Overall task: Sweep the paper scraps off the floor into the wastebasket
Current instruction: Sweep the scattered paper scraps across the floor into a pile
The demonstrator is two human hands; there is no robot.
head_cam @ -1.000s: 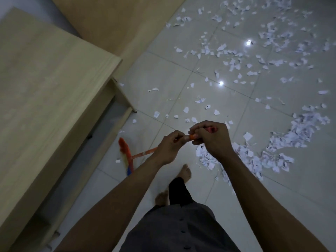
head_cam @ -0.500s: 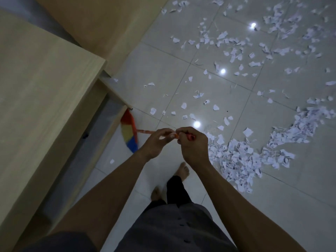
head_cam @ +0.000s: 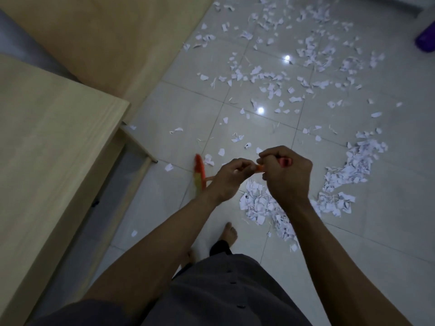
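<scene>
Pale, glossy floor tiles (head_cam: 188, 109) are seen from above in dim light, bordered on the left by a light wooden desk (head_cam: 58, 149). Torn white paper scraps (head_cam: 270, 76) are strewn across the far tiles, and a denser heap of scraps (head_cam: 259, 205) is gathered just beyond the bare feet, curving away to the right. A short broom with an orange handle and multicoloured bristles (head_cam: 199, 175) is held by both hands. The left hand (head_cam: 227, 177) is curled round the handle nearer the bristles, and the right hand (head_cam: 286, 175) is clenched round the top end. The handle's long axis runs left to right, with the bristles low on the left, near the desk's foot. The heap lies to the right of the bristles, beneath the hands, so a rightward stroke is probably called for, steered by the left hand. No wastebasket can be made out.
</scene>
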